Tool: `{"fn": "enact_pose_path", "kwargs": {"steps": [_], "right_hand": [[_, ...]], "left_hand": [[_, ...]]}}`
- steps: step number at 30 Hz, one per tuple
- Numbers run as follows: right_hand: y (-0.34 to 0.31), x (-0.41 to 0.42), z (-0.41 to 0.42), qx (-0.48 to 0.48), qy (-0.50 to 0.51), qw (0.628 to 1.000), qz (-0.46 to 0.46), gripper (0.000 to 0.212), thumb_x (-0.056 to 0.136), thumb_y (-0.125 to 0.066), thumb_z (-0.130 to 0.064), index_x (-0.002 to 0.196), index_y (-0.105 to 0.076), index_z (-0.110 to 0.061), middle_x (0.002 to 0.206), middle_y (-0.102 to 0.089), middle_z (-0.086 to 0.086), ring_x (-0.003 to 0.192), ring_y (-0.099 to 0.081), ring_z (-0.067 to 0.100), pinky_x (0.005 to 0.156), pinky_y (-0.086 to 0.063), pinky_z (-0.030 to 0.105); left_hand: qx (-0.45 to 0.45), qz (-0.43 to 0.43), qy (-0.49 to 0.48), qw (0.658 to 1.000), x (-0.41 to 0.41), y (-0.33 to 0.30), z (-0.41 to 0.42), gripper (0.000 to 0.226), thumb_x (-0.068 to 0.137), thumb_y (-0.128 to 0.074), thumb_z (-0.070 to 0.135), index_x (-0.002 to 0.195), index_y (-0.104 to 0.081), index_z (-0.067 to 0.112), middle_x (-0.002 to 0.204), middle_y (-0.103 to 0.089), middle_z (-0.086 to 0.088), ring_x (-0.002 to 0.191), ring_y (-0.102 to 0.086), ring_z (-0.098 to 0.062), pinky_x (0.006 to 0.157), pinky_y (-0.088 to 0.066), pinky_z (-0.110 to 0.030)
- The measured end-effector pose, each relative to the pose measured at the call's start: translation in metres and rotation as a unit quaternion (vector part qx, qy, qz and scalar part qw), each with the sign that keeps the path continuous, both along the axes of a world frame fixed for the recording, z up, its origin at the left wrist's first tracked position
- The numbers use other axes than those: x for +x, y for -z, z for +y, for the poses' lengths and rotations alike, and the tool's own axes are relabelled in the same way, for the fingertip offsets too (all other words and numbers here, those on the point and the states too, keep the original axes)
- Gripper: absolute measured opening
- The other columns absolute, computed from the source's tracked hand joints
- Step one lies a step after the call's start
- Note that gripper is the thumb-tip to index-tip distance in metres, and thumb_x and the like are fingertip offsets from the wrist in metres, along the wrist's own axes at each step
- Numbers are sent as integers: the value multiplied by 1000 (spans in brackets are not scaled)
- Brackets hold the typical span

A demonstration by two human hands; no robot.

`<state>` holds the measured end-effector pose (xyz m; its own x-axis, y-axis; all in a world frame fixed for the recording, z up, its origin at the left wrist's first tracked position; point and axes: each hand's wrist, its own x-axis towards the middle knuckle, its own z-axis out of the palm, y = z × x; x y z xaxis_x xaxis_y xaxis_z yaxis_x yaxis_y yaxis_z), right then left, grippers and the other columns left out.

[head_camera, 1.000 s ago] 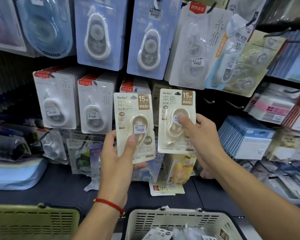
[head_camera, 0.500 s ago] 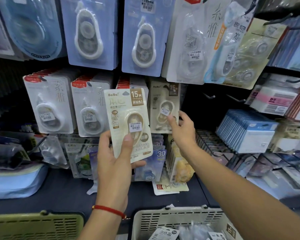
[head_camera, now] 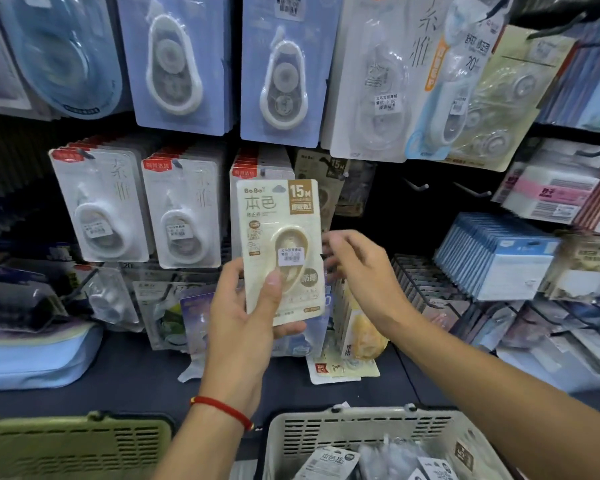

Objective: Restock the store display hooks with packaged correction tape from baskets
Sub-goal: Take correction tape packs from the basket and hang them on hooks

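holding one cream pack [head_camera: 280,251] in left hand [head_camera: 243,317], thumb pinching the blister, in front of the hooks. right hand [head_camera: 359,268] loose, empty, beside it. risk: hang hole misses hook [head_camera: 417,185], pack drops past basket [head_camera: 371,427].

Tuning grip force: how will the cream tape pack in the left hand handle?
The pack likely stays stiff: it stands upright though the left hand grips only its lower end. Probably light, thin card with a small blister. The glossy plastic may be a bit slippery.
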<state>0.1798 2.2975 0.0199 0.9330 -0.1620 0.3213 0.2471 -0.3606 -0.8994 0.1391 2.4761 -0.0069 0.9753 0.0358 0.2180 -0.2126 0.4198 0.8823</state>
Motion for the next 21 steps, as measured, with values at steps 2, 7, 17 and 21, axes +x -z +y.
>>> {"fn": "enact_pose_path", "kwargs": {"steps": [2, 7, 17, 21], "right_hand": [[-5, -34, 4, 25, -80, 996, 14, 36, 99, -61, -52, 118, -71, -23, 108, -78, 0, 99, -75, 21, 81, -62, 32], [-13, -58, -2, 105, -32, 994, 21, 26, 99, -73, -23, 123, -62, -19, 108, -80, -2, 98, -78, 15, 74, -62, 24], [-30, -50, -6, 156, 4, 988, 21, 27, 106, -62, -20, 132, -64, -16, 114, -80, 3, 106, -77, 23, 94, -61, 49], [-25, -40, -9, 157, -1, 988, 5, 22, 106, -61, -20, 126, -70, -17, 113, -80, 5, 105, -77, 24, 90, -62, 46]], "left_hand": [[7, -2, 32, 999, -2, 0, -8, 33, 94, -68, 33, 125, -62, 24, 112, -79, -1, 94, -79, -28, 55, -63, -35], [-4, 0, 105, 994, -6, -1, -25, 32, 97, -68, 27, 129, -65, 25, 114, -79, -4, 100, -78, -25, 71, -66, -38], [-59, 28, 126, 990, 2, 3, -30, 37, 97, -62, -7, 130, -63, 10, 110, -80, -14, 96, -78, -27, 79, -63, -26], [-59, 31, 137, 988, 6, 2, -32, 39, 97, -63, -5, 132, -63, 12, 109, -80, -14, 98, -78, -27, 82, -63, -27]]}}
